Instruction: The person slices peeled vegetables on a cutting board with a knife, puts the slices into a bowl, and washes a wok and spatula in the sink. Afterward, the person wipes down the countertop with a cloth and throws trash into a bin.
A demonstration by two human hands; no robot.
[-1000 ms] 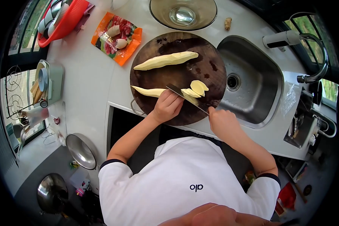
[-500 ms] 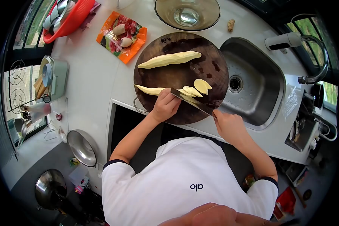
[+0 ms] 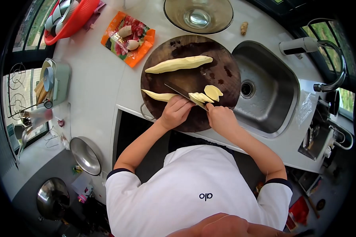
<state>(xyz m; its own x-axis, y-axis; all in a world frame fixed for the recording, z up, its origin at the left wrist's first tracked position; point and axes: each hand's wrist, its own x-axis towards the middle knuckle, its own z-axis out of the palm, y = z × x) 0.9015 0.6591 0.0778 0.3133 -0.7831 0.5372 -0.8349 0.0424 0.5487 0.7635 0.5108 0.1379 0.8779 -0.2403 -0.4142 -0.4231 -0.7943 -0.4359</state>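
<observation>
Slicing appears to be the step in hand. Cutting board (image 3: 162,82), round, wooden. Whole peeled root (image 3: 180,64): toward far edge. Knife (image 3: 175,90): handle grasped by right hand (image 3: 222,118), near-right edge. Part-cut root (image 3: 158,95): pinned by left hand (image 3: 176,113), tip at left edge. Slices (image 3: 199,97): toward right edge. Next stroke calls for fingertips clear of the knife.

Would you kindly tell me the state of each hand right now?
Left hand: closed, holding the partly sliced pale root.
Right hand: closed, holding the knife.

Right hand (image 3: 222,117) now closer to left hand (image 3: 175,112), knife (image 3: 179,91) farther forward over cutting board (image 3: 156,81)
</observation>
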